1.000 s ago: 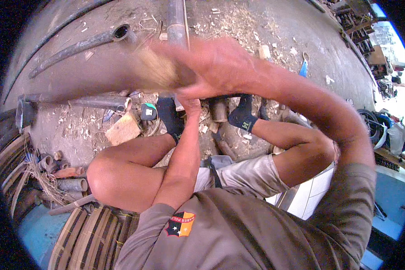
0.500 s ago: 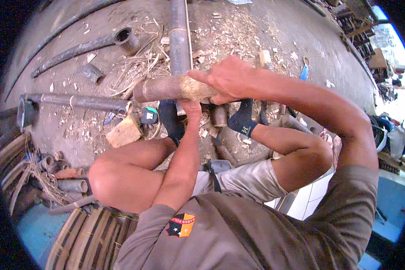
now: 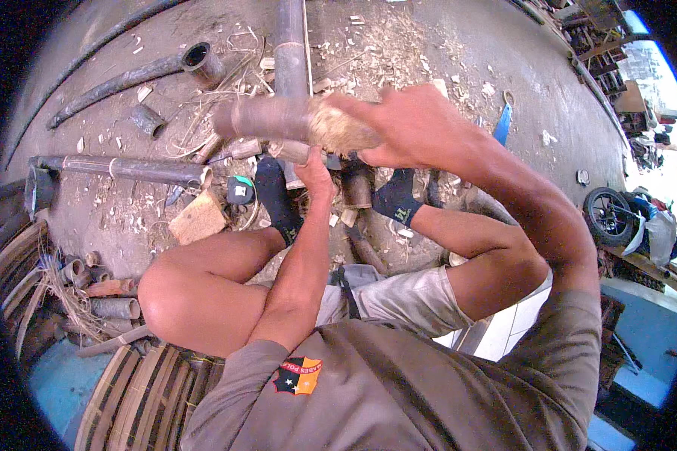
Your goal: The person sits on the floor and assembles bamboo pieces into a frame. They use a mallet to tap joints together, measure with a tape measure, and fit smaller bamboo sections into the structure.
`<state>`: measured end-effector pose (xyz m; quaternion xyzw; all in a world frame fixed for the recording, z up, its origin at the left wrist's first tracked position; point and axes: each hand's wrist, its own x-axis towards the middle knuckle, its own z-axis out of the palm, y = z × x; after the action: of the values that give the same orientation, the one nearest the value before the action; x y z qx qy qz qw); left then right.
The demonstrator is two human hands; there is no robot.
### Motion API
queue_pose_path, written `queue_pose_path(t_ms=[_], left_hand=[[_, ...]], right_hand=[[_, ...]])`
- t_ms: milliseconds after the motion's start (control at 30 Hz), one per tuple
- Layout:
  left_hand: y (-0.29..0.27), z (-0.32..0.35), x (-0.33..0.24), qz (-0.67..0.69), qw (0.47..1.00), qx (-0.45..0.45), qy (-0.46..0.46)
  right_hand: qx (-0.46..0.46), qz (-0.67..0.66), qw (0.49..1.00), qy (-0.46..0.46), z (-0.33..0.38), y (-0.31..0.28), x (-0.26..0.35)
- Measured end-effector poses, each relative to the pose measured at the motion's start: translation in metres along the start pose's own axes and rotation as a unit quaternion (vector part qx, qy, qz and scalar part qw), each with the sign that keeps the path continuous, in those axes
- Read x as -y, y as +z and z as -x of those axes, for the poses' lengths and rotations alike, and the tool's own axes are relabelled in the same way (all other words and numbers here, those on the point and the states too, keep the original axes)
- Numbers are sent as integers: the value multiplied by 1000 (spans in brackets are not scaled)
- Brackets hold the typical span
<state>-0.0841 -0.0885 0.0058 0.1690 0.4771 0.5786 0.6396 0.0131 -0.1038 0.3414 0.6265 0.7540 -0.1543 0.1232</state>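
My right hand [image 3: 414, 128] is closed round the pale, frayed, fibrous end of a thick brown bamboo piece [image 3: 267, 119]. The piece lies roughly level across my front, its far left end smeared by motion. Just below it, my left hand [image 3: 317, 179] grips a short pale wooden handle [image 3: 288, 151]. What the handle's left end joins is hard to make out. Beyond both hands, a long dark bamboo pole [image 3: 290, 71] runs away from me along the floor, its near end hidden behind the held piece.
Wood shavings [image 3: 384, 56] litter the floor. At left lie a dark tube [image 3: 132, 169], a curved pole [image 3: 120, 90], a tan block [image 3: 198, 218] and a tape measure [image 3: 241, 190]. Curved slatted pieces [image 3: 132, 395] stand at lower left. A blue-handled tool [image 3: 502, 124] lies at right.
The brown bamboo piece and my right hand have shifted a little, up and off my left hand. The pale handle in my left hand now shows below the piece.
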Motion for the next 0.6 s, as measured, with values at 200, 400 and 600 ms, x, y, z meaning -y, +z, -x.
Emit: queue_pose_path(t_ms=[200, 400, 600], left_hand=[[6, 1, -11, -62, 993, 74, 63], [42, 54, -20, -213, 961, 129, 119], [34, 16, -24, -219, 974, 62, -14]], right_hand=[[-144, -253, 945, 148, 81, 21, -17], [-310, -383, 853, 174, 143, 80, -19], [-376, -491, 720, 316, 151, 128, -5]])
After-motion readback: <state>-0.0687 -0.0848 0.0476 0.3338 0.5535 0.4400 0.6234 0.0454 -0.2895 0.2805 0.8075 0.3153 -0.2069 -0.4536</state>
